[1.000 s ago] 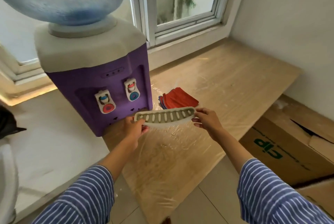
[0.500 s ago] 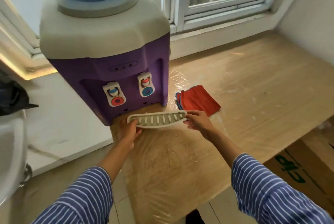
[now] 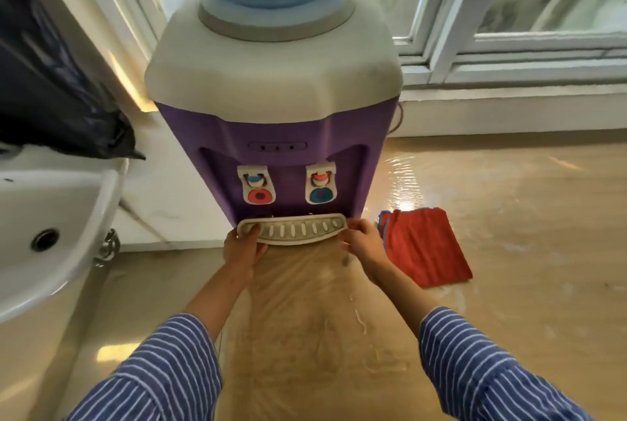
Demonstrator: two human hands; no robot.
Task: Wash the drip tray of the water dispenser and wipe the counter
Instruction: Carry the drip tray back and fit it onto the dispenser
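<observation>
gripping the drip tray (image 3: pixel 294 230) ends, both hands' fingers curl; dispenser (image 3: pixel 274 108) behind, red cloth (image 3: pixel 425 246) right, sink (image 3: pixel 44 230) left.

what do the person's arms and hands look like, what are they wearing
Both arms wear long sleeves in blue with thin white stripes, the left sleeve and the right sleeve pushed up so the forearms are bare. The left hand and right hand are bare too: no gloves, and no rings, watch or bracelets show in this view.
</observation>
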